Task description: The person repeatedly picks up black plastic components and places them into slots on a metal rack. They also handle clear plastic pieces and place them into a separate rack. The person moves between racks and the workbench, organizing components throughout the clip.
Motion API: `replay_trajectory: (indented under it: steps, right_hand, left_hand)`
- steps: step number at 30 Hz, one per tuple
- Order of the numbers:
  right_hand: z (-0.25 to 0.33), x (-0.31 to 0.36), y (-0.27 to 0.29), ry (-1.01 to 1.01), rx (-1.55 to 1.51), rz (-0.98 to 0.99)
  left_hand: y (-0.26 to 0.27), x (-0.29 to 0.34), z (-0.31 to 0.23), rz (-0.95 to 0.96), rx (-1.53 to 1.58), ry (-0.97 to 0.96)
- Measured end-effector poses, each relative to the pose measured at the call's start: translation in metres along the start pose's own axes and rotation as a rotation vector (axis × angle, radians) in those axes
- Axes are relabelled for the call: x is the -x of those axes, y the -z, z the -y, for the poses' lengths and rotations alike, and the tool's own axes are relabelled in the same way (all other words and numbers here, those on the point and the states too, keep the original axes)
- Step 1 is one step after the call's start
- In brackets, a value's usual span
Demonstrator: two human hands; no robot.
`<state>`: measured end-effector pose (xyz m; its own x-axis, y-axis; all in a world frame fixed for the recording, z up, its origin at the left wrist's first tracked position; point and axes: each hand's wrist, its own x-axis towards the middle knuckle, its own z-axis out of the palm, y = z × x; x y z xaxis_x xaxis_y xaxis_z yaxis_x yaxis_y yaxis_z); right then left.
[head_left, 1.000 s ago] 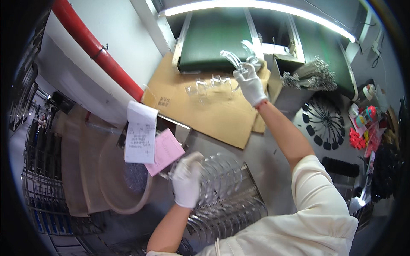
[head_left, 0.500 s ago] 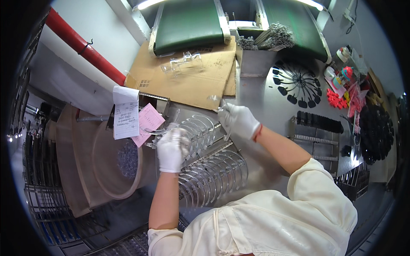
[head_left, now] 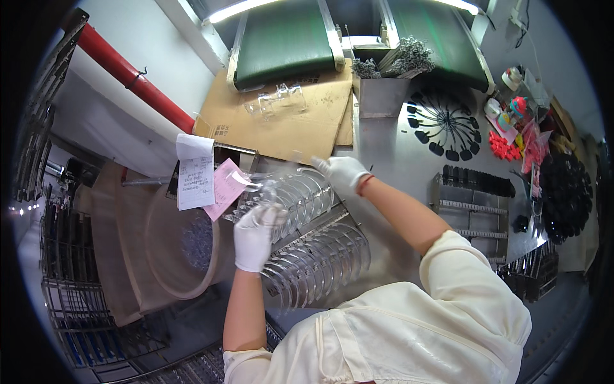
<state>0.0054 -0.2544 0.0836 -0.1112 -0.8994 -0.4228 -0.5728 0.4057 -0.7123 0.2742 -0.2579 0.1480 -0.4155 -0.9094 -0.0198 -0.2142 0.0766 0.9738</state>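
Observation:
My left hand [head_left: 253, 238], in a white glove, is closed above the near left of a metal rack. A clear curved plastic piece [head_left: 254, 185] shows at its fingertips, partly blurred. My right hand [head_left: 343, 174], also gloved, hovers over the rack's far edge, its fingertips smeared by motion. Something faint and transparent shows just beyond them; whether the hand holds it is unclear. Below the hands, clear curved plastic pieces [head_left: 308, 198] stand side by side in the rack. A second row of clear curved pieces [head_left: 320, 265] stands nearer to me.
Cardboard [head_left: 275, 131] bearing several clear parts lies beyond the rack. Papers [head_left: 195, 169] and a round tub [head_left: 214, 256] are at left. A metal bin [head_left: 384, 99] stands before green conveyors [head_left: 288, 45]. Black parts [head_left: 444, 121], another rack [head_left: 473, 208] and red pieces [head_left: 504, 147] sit right.
My right hand has moved left, over the rack's far edge. My left hand has shifted slightly toward me, and the clear piece at its fingertips has turned. The whole view has shifted a little.

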Motion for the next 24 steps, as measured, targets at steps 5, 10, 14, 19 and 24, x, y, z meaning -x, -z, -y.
replay_trajectory:
  steps: [5,10,14,19,24]
  right_hand:
    - [0.015,0.057,-0.018,0.556,-0.605,-0.018]
    - [-0.047,0.028,0.018,0.353,0.326,-0.662]
    - [-0.112,-0.014,0.030,-0.095,0.782,-0.618]
    - [-0.102,-0.015,0.056,-0.068,0.730,-0.589]
    - [-0.035,-0.018,0.130,0.405,0.491,-1.295]
  left_hand:
    - [-0.026,0.009,0.005,0.218,0.265,0.314]
    - [0.103,-0.057,0.025,-0.280,1.294,-0.149]
    - [0.108,-0.061,-0.030,-0.791,0.883,-0.299]
    - [0.059,-0.064,-0.020,-0.609,0.768,-0.149]
    - [0.059,-0.033,0.002,-0.606,0.652,-0.073]
